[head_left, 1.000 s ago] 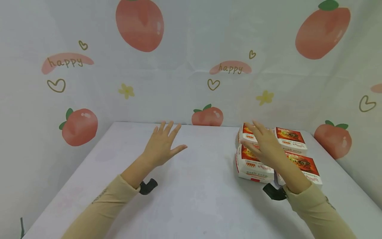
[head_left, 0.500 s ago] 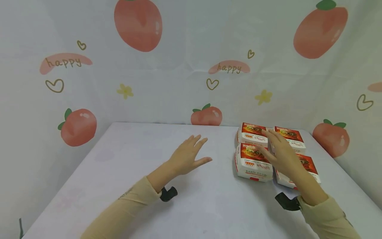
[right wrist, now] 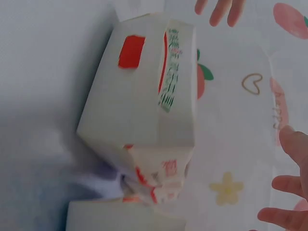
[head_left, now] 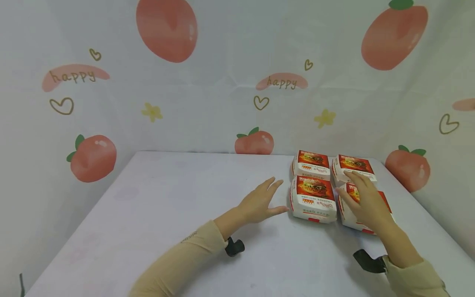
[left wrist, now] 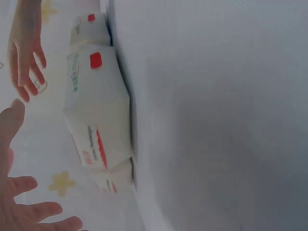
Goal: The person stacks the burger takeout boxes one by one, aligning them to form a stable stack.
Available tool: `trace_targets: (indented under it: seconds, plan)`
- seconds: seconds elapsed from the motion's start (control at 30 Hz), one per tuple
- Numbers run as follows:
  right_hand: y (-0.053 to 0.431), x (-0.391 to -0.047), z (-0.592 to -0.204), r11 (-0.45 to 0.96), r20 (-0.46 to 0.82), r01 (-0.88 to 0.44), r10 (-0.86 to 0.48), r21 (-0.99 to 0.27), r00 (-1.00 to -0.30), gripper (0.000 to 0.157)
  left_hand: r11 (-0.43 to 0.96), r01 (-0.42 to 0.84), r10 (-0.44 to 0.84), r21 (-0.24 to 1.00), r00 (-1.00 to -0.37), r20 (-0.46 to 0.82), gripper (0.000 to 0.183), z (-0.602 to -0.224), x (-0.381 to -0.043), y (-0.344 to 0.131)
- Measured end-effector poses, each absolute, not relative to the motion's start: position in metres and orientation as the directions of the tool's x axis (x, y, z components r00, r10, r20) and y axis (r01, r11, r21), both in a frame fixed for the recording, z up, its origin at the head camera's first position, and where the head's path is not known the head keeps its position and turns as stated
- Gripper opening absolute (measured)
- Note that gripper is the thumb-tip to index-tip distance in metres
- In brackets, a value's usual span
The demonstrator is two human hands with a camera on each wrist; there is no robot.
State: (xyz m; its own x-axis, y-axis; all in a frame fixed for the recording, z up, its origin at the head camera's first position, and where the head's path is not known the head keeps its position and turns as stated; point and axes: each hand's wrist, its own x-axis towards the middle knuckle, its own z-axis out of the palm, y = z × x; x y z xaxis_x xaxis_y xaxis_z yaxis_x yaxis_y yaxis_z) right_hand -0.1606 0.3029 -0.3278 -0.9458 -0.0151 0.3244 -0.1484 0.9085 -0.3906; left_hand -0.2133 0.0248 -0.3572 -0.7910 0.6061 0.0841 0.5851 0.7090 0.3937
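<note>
Several white burger boxes with red printed lids stand grouped on the white table. My left hand (head_left: 259, 202), fingers spread, is just left of the front left burger box (head_left: 314, 202), its thumb tip near that box's side. My right hand (head_left: 365, 204) hovers over the front right burger box (head_left: 349, 218) and hides part of its lid. Behind stand the back left burger box (head_left: 311, 165) and the back right burger box (head_left: 354, 163). In the right wrist view, the fingers (right wrist: 288, 185) are apart with nothing between them.
The white table (head_left: 167, 214) stretches left and in front of the boxes. A backdrop cloth (head_left: 208, 111) printed with fruit and hearts hangs behind it. Black wrist mounts (head_left: 235, 246) sit below both cuffs.
My left hand has moved right and a little toward me, up to the front left box. My right hand has shifted right and lower, over the front right box. The boxes stay put.
</note>
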Motion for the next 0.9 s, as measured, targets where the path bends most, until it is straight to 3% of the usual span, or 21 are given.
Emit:
trace_targets:
  seconds: [0.37, 0.67, 0.9]
  plan:
    - [0.331, -0.154, -0.345, 0.911, 0.314, -0.055, 0.084, -0.408, -0.946, 0.064, 0.645, 0.555, 0.621, 0.525, -0.781, 0.063, 0.088, -0.368, -0.212, 0.060]
    - [0.350, -0.151, -0.358, 0.910, 0.314, -0.004, 0.139, -0.414, -0.939, 0.068, 0.614, 0.483, 0.586, 0.624, -0.809, 0.050, 0.092, -0.379, -0.214, 0.084]
    - [0.356, -0.147, -0.363, 0.906, 0.296, 0.042, 0.182, -0.422, -0.938, 0.068, 0.648, 0.426, 0.532, 0.632, -0.846, 0.025, 0.096, -0.383, -0.217, 0.098]
